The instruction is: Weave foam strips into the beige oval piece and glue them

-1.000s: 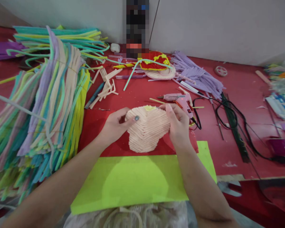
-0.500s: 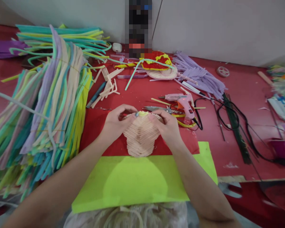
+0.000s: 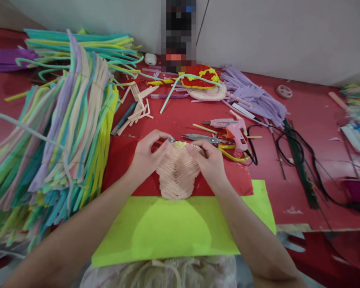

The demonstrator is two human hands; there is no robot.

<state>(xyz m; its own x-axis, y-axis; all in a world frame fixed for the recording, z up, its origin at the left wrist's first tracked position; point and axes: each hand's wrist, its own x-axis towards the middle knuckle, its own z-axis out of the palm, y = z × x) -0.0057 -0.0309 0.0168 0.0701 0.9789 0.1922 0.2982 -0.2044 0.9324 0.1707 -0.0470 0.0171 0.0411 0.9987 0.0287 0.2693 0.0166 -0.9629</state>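
Head view: ribbed pale-pink piece [image 3: 177, 174] pinched between both hands, centre of frame.
Left hand [image 3: 148, 155] narrow, thumb and fingers gripping the upper left edge; right hand [image 3: 210, 161] likewise at upper right, yellow patch [image 3: 180, 143] between them. Paired pinch probably steadies the top edge evenly; whether the lower end touches the yellow-green sheet [image 3: 180, 236], cannot tell. Scissors [image 3: 200, 138] and pink glue gun [image 3: 236, 132] lie right of centre on the worktop [image 3: 180, 112], presumably for easy reach; fuzzy stems [image 3: 78, 108] fill the left, apparently bundled by rubber bands for sorting.
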